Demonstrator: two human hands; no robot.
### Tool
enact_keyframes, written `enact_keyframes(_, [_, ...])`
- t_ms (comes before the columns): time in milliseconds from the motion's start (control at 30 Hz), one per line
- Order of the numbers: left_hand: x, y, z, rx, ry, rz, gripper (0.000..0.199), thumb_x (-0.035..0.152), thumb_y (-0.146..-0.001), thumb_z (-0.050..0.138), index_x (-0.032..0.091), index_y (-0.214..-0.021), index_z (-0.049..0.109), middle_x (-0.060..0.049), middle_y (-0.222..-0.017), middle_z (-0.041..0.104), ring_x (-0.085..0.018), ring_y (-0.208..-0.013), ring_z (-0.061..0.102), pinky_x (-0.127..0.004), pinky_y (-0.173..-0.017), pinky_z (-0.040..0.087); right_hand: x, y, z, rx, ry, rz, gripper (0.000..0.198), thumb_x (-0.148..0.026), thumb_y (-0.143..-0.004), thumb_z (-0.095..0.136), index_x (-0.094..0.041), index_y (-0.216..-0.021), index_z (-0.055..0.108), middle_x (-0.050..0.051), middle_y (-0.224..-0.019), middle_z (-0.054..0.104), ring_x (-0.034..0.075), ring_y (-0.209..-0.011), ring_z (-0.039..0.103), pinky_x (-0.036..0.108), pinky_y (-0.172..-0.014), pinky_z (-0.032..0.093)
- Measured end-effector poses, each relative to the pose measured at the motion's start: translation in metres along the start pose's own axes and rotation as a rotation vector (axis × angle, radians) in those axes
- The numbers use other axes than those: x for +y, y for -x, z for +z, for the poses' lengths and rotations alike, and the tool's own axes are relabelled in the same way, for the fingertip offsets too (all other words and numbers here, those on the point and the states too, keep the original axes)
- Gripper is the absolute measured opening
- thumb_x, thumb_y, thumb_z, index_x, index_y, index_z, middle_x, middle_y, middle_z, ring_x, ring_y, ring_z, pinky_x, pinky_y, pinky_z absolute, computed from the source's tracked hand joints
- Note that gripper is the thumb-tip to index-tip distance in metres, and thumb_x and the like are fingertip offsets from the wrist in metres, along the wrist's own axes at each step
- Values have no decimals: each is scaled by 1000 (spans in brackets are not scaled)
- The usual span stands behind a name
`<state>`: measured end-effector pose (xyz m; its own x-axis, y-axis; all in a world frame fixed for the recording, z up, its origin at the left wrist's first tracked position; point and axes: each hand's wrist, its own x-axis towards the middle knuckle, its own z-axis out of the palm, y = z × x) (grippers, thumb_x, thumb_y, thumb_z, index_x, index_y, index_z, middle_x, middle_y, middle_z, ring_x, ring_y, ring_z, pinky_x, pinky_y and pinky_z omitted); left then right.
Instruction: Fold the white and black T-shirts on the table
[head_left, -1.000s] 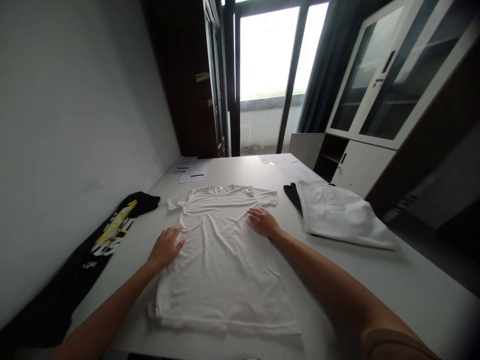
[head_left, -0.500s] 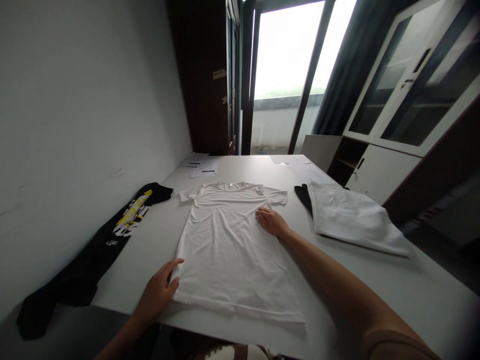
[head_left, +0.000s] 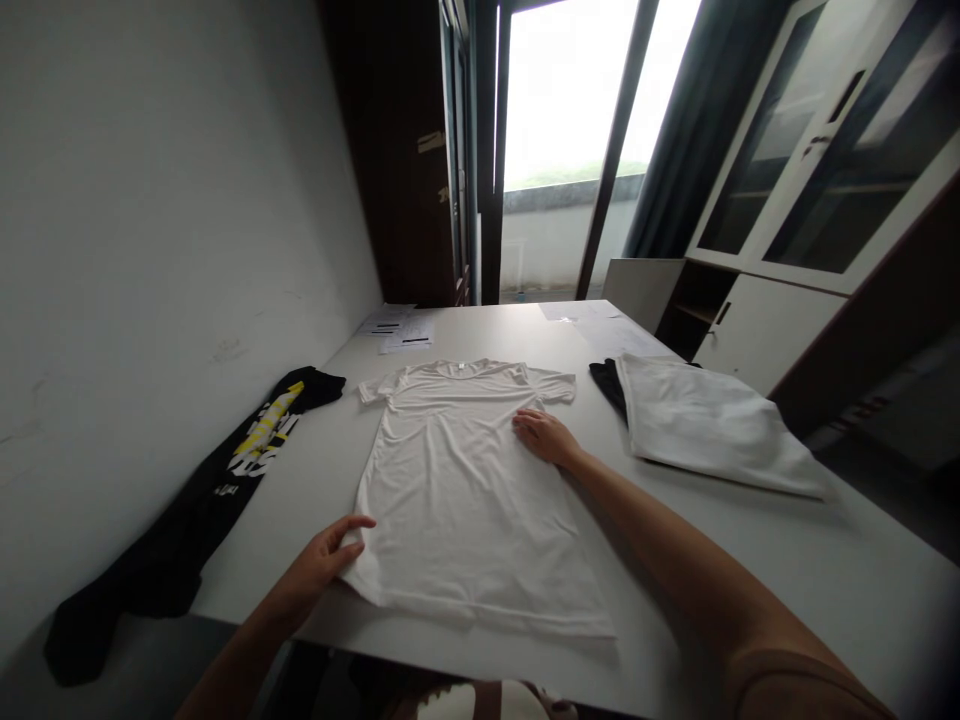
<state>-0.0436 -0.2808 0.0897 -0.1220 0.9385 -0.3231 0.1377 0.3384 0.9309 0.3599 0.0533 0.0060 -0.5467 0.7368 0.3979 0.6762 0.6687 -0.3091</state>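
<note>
A white short-sleeved T-shirt (head_left: pixel 465 500) lies spread on the white table, its neckline at the far end and its hem toward me. At its lower left edge, my left hand (head_left: pixel 330 555) has thumb and forefinger over the fabric, and the corner there is slightly raised. The other fingers of that hand are partly hidden by the cloth. My right hand (head_left: pixel 546 437) rests flat near the shirt's upper right side, below the sleeve, with fingers stretched out.
A black garment with yellow and white print (head_left: pixel 225 480) lies along the wall on the left, partly over the table edge. Folded white cloth (head_left: pixel 712 420) sits on black cloth at the right. Papers (head_left: pixel 405 330) lie at the far left of the table (head_left: pixel 495 325).
My left hand has shifted slightly, and the shirt's lower left corner is now pulled outward and up a little. The right hand stays in place on the shirt.
</note>
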Motion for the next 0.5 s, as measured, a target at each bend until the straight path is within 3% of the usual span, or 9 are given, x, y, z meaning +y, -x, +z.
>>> enact_keyframes(200, [8,-5,-13,134,-277,92,46,58,-77,66,18,-97,75,-6,-100,73,-28,-101,62,-32,-89,47,0,0,-2,9,-12,-29,34,-36,-100,53,-25,-124,74,8,-137,66,25,-129,60,39,-112,45])
enact_keyframes(500, [-6,-7,-47,-46,-649,90,44,53,-87,56,18,-107,71,0,-79,62,-20,-75,57,-28,-70,41,-1,0,-3,4,-14,-15,33,-36,-99,55,-25,-124,74,8,-136,67,24,-129,60,38,-113,45])
